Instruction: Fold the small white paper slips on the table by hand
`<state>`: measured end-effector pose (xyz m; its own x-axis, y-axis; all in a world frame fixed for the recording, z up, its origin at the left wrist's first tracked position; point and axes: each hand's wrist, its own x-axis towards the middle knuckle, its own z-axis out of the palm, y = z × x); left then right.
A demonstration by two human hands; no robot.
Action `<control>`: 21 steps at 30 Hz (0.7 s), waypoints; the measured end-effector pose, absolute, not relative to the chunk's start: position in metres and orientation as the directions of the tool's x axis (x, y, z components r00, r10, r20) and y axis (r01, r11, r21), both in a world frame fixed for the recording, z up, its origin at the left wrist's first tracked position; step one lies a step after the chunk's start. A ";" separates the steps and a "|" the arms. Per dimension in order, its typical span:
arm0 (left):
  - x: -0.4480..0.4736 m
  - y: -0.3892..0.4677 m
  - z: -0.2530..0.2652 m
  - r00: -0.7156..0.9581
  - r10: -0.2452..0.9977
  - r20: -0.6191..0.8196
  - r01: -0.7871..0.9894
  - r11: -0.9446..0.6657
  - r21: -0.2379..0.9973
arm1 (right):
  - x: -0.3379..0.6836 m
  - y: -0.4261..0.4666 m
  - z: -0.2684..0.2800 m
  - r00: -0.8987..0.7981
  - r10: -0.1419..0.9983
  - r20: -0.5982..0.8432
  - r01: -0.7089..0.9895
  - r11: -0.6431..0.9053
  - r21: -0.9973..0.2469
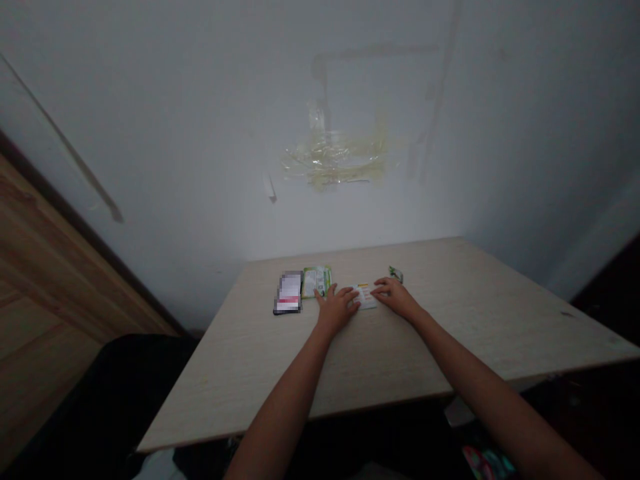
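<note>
Loosely spread, left hand [338,309] and right hand [397,298] touch one white slip [367,299], with one green packet [315,279] and one phone [289,292] leftward.

Bare tabletop [500,313] ran in a wide lane to the right of the right hand [399,299], with another opening between the forearms toward the near edge. Passage was tighter on the left, where a phone [289,292] and a green packet [317,280] lay side by side next to the left hand [337,310]; in the dim light, any gap between hand and packet was hard to judge. A crumpled green wrapper [395,274] sat just beyond the right hand, and the wall [200,133] closed off the far edge.
</note>
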<state>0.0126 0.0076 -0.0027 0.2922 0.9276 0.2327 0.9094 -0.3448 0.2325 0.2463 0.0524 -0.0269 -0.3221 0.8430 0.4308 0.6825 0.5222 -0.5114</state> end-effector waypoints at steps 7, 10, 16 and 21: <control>0.013 0.007 -0.001 0.291 0.932 0.214 0.910 -0.339 0.239 | 0.240 0.058 -0.029 -0.277 0.860 0.428 0.736 0.476 -0.482; 0.013 0.008 -0.002 0.294 0.929 0.225 0.908 -0.345 0.239 | 0.238 0.060 -0.030 -0.265 0.865 0.427 0.762 0.459 -0.457; 0.013 0.007 -0.001 0.299 0.927 0.225 0.916 -0.345 0.204 | 0.234 0.061 -0.026 -0.282 0.855 0.435 0.789 0.464 -0.401; 0.013 0.006 0.002 0.294 0.934 0.201 0.921 -0.333 0.201 | 0.232 0.059 -0.025 -0.279 0.851 0.444 0.821 0.451 -0.349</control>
<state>0.0134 0.0062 0.0016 0.2939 0.9345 0.2010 0.9212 -0.3330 0.2012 0.2316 0.0590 -0.0249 -0.2790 0.8513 0.4443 0.8215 0.4512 -0.3486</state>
